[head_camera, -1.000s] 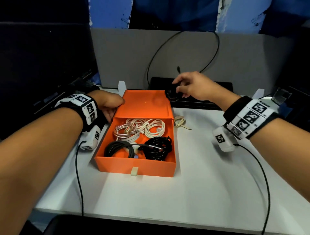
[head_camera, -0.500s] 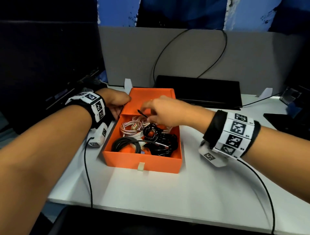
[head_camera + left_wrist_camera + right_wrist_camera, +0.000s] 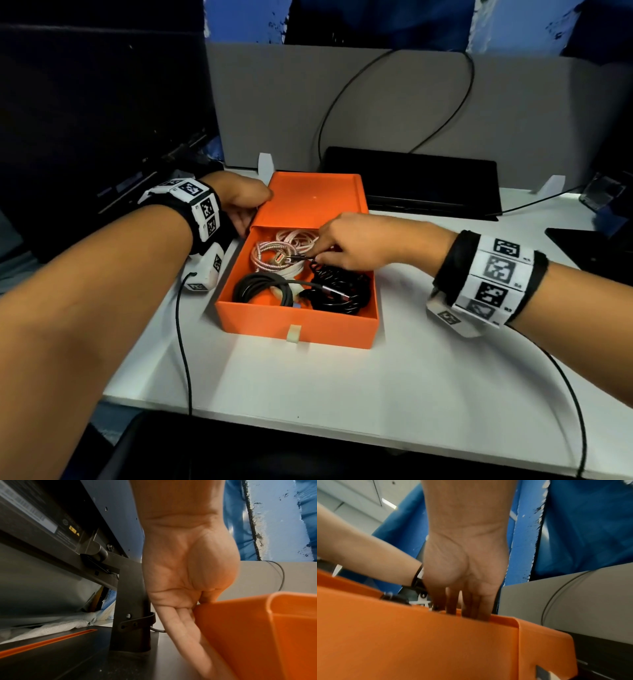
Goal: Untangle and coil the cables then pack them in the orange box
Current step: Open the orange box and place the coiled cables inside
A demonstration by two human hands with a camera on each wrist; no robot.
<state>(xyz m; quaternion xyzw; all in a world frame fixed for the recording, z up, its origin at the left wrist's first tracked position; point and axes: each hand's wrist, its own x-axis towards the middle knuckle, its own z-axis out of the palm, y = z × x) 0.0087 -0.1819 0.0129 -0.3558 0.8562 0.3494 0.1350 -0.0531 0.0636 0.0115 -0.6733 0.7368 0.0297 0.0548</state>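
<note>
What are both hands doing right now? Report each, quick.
Left hand: fingers straight, pressing the orange box at its side.
Right hand: inside the box, pinching a black cable.

Coiled black, pink and white cables (image 3: pixel 301 274) fill the open orange box (image 3: pixel 298 329)

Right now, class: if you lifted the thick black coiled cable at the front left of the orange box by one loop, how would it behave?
The thick black cable would probably sag and start uncoiling, since no tie shows on its loops. It looks light for its bulk. Its smooth jacket may slide, and it touches the thinner black coil beside it in the orange box, so that could snag.
</note>
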